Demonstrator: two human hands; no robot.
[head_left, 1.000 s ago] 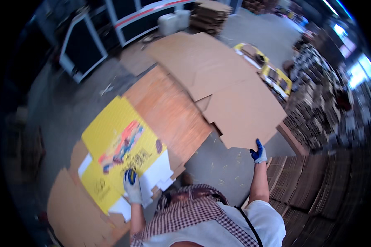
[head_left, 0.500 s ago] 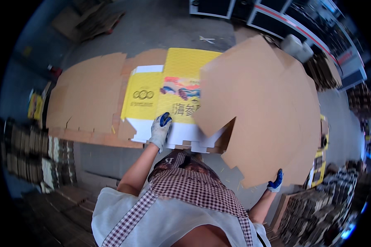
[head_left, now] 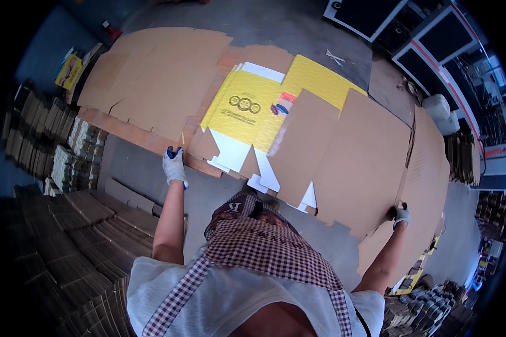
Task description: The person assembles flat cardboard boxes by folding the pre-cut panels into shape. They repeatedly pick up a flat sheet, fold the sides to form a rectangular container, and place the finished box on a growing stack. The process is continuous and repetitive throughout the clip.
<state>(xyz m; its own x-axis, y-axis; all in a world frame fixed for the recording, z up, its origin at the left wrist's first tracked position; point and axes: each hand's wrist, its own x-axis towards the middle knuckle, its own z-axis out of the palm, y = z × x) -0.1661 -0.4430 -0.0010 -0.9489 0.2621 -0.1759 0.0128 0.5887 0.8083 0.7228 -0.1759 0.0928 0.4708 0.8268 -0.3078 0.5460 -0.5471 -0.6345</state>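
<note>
My right hand [head_left: 401,215], in a white glove with dark fingertips, grips the near edge of a flat brown cardboard sheet [head_left: 360,163]. This die-cut sheet lies plain side up, overlapping yellow printed carton blanks [head_left: 239,106] with white flaps. My left hand [head_left: 175,167], in a white glove with blue fingertips, is at the table's near edge, left of the yellow blanks. Its fingers are slightly apart and nothing shows in them. More brown cardboard [head_left: 419,168] lies to the right, next to my right hand.
Large brown sheets [head_left: 152,78] cover the left of the wooden table [head_left: 135,135]. Bundled cardboard stacks [head_left: 78,241] stand at the lower left, and more piles [head_left: 427,306] at the lower right. White jugs [head_left: 439,112] and dark machinery [head_left: 444,42] are at the far right.
The brown sheet has come down from a raised, tilted position onto the yellow blanks. My left hand has moved off the blanks to the left. The view has turned.
</note>
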